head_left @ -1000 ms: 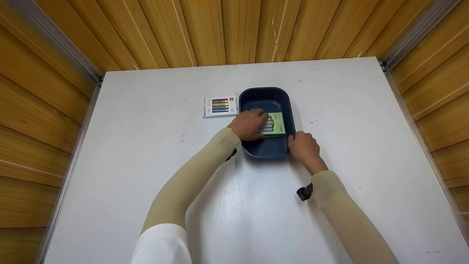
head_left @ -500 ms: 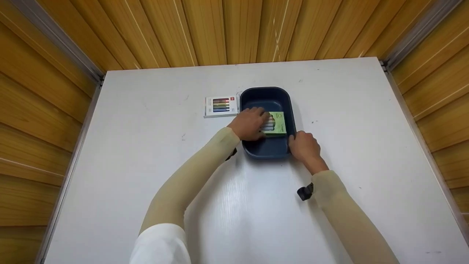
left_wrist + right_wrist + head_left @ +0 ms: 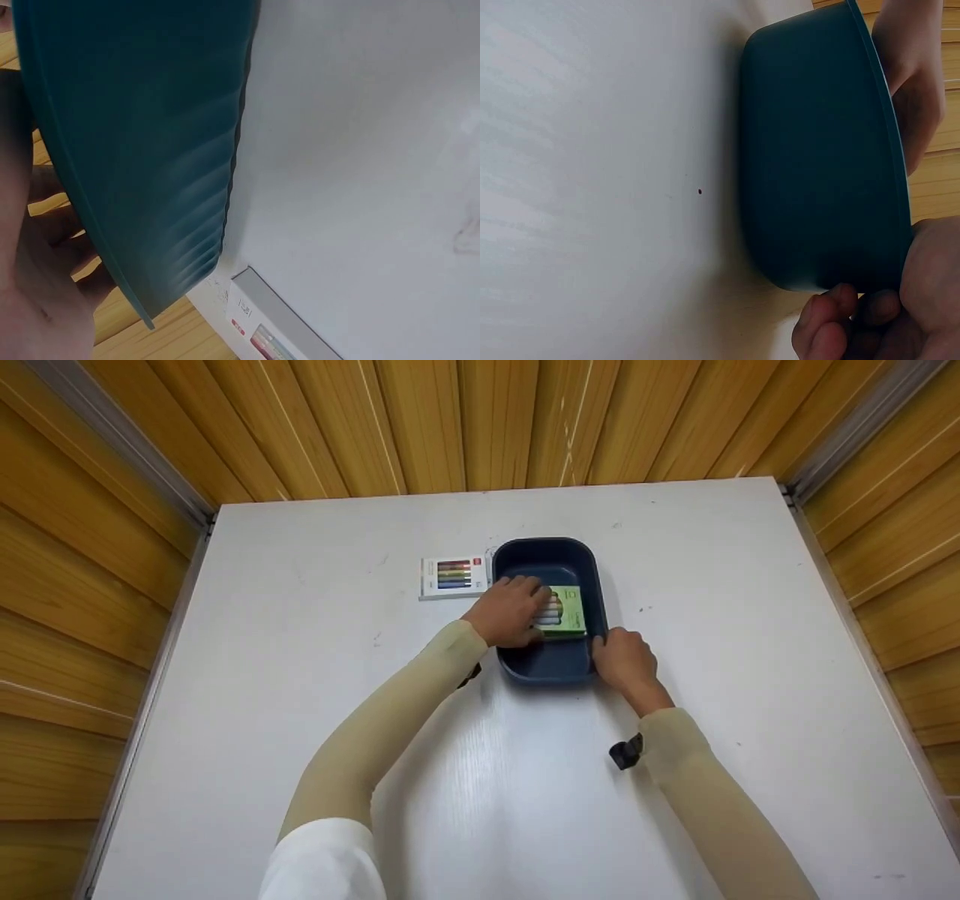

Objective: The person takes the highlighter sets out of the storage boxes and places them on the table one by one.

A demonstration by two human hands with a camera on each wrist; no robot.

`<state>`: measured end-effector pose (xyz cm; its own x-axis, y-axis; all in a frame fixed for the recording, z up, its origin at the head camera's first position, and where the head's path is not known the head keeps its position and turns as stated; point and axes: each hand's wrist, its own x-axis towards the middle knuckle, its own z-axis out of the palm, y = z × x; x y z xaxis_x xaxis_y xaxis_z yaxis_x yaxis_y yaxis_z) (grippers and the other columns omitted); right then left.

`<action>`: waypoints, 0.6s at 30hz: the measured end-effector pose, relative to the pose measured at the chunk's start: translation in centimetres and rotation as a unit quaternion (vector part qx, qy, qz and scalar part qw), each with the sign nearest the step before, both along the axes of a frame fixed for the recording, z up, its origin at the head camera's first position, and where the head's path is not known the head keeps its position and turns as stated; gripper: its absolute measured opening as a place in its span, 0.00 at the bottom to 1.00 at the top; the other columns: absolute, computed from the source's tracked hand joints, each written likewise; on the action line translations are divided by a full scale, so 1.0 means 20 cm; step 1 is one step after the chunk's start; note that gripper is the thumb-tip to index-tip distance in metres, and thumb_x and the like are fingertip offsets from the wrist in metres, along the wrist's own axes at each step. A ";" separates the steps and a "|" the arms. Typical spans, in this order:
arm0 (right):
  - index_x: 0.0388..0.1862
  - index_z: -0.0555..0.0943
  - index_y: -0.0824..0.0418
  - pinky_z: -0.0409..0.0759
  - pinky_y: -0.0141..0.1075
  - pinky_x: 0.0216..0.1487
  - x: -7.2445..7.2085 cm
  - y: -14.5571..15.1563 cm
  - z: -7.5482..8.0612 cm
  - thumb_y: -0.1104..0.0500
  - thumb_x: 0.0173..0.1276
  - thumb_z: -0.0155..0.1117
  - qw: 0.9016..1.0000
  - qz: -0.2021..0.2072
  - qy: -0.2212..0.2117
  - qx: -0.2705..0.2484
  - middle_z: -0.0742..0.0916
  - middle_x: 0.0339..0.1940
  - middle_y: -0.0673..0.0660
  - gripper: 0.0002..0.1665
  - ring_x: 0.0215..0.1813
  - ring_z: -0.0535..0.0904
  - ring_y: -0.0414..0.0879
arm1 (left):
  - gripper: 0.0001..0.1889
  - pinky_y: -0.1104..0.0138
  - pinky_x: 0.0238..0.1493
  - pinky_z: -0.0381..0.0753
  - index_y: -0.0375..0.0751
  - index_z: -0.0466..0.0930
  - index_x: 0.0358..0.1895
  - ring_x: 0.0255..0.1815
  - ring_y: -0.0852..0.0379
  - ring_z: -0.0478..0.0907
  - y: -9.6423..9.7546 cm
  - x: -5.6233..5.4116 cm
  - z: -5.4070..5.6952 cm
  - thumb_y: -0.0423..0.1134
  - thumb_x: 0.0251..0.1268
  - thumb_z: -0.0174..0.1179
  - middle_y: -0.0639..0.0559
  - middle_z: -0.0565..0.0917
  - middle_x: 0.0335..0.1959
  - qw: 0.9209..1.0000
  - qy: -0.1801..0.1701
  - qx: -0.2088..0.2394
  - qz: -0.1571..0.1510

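My left hand [image 3: 504, 613] reaches over the left rim of a dark blue plastic bin [image 3: 555, 681] and holds a green box of colored sticks [image 3: 571, 611], either crayons or markers. Its thumb is at the box's near edge and its fingers lie toward the far edge; part of the box is hidden under the hand. My right hand [image 3: 626, 660] grips the bin's right rim near the front corner. In the right wrist view, its fingers [image 3: 826, 341] curl against the outside of the bin wall [image 3: 817, 150]. The left wrist view shows the bin's ribbed outer side [image 3: 150, 165].
A white box of colored sticks [image 3: 454, 577] with a window lies on the white table [image 3: 315, 660], close to the bin's left side. Wood-patterned panels [image 3: 487, 420] rise behind the table and on both sides.
The left hand and the green box have shifted very slightly toward the back of the bin. The right hand keeps its grip on the rim, and the bin stays in place.
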<state>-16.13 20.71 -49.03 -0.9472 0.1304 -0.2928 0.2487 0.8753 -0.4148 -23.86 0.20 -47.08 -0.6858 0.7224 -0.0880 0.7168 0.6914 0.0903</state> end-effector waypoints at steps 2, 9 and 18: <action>0.40 0.80 0.71 0.75 0.46 0.32 0.00 0.00 0.00 0.52 0.75 0.43 1.000 -0.001 0.001 0.000 0.85 0.38 0.69 0.25 0.34 0.79 0.56 | 0.32 0.55 0.67 0.67 0.45 0.66 0.66 0.65 0.48 0.69 -0.01 0.00 0.00 0.56 0.63 0.59 0.45 0.71 0.64 1.000 0.003 0.004 -0.001; 0.42 0.79 0.72 0.76 0.46 0.32 0.00 0.00 0.01 0.52 0.76 0.43 1.000 0.001 -0.011 0.007 0.84 0.38 0.69 0.25 0.35 0.79 0.55 | 0.33 0.56 0.69 0.65 0.45 0.64 0.67 0.67 0.49 0.67 -0.02 0.01 0.00 0.57 0.64 0.57 0.46 0.70 0.66 1.000 0.005 0.011 -0.004; 0.43 0.78 0.72 0.74 0.44 0.32 0.01 0.00 0.02 0.52 0.76 0.43 1.000 0.001 -0.016 0.005 0.84 0.38 0.68 0.25 0.34 0.78 0.54 | 0.33 0.56 0.70 0.65 0.45 0.64 0.69 0.67 0.49 0.67 -0.02 0.02 0.03 0.58 0.65 0.56 0.46 0.70 0.66 1.000 0.013 0.007 -0.012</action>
<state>-16.01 20.73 -48.64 -0.9375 0.1309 -0.3225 0.2598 0.8797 -0.3983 -23.41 -0.27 -46.43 -0.6703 0.7396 -0.0605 0.7352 0.6730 0.0807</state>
